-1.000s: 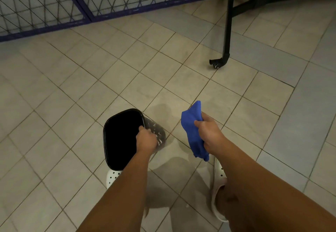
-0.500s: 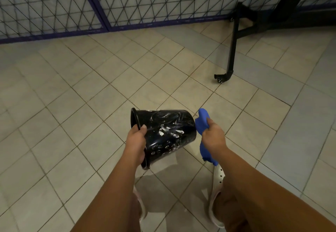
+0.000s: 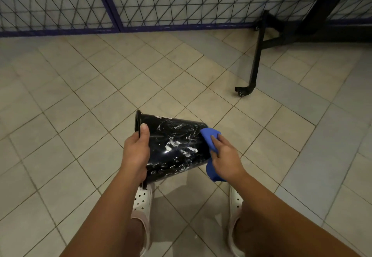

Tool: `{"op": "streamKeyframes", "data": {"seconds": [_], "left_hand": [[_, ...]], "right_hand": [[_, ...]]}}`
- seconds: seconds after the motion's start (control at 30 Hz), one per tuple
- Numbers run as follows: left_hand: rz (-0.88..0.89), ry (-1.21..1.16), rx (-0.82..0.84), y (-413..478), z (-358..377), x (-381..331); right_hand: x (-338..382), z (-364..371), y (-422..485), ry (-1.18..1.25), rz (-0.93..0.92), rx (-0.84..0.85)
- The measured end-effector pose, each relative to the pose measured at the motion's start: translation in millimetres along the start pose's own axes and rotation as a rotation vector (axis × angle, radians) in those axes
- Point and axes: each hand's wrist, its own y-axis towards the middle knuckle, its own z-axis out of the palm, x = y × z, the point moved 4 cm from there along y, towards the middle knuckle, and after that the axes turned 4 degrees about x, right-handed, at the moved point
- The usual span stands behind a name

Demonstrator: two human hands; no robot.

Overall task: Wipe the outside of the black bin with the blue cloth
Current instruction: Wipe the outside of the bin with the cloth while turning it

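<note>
The black bin [image 3: 173,146] hangs tipped on its side above the tiled floor, its mouth to the left and its base to the right. White smears streak its glossy outer wall. My left hand [image 3: 136,152] grips the rim, thumb on the outside. My right hand [image 3: 223,158] holds the bunched blue cloth [image 3: 210,138] and presses it against the wall near the base. Part of the cloth hangs below that hand.
Beige tiles [image 3: 80,116] cover the floor. A black metal frame leg with a caster [image 3: 244,89] stands to the back right. A wire mesh fence with a purple rail [image 3: 120,5] runs along the back. My two white clogs [image 3: 142,202] stand below the bin.
The bin was lifted off the floor and turned onto its side. My right hand brought the cloth in from the right until it touched the bin near its base.
</note>
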Motion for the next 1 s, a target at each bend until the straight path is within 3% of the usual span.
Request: {"op": "streamKeyframes", "data": {"seconds": [0.13,0.27,0.5,0.77,1.0], "left_hand": [[-0.016,0.000,0.062,-3,8,-6],[-0.024,0.037,0.106,2,18,-12],[0.015,0.027,0.072,11,22,-14],[0.037,0.021,0.010,18,17,-15],[0.011,0.041,0.017,20,11,-18]], "right_hand": [[-7,4,3,0.013,0.045,-0.107],[-13,4,9,-0.003,-0.030,-0.166],[-4,13,7,-0.117,-0.111,-0.116],[-13,13,5,-0.108,-0.060,-0.132],[-2,13,7,-0.165,-0.214,-0.146]]}}
